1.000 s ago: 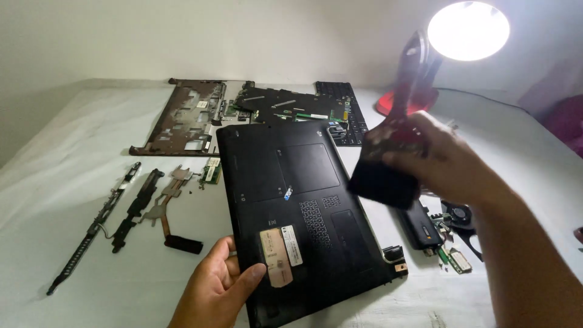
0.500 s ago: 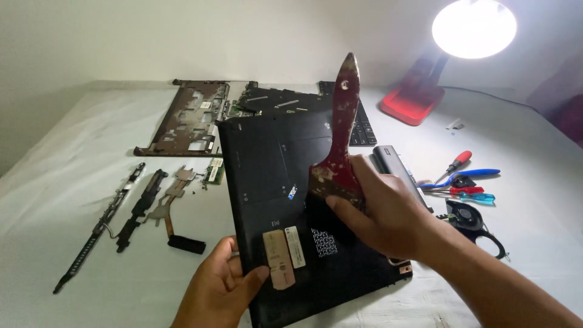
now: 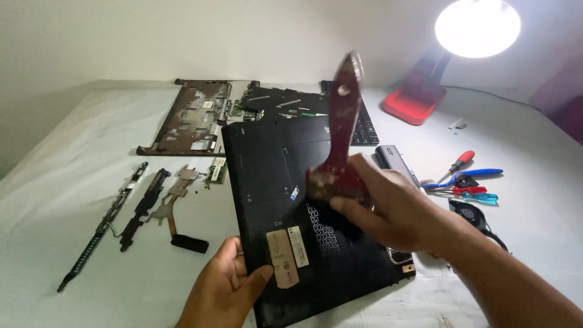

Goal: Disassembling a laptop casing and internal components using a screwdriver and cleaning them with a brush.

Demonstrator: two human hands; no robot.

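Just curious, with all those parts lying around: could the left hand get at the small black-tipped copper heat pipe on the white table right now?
Probably yes, but the left hand is busy gripping the black laptop base; the heat pipe lies unobstructed beside it.

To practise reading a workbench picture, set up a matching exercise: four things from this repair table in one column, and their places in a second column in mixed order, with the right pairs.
Things:
1. paintbrush
2. desk lamp
3. screwdrivers
4. laptop base

Places:
A. at the far right corner of the table, lit
B. steadied at its near edge by the left hand
C. held in the right hand, handle pointing up
D. lying on the table to the right of the laptop base

Pairs: 1-C, 2-A, 3-D, 4-B
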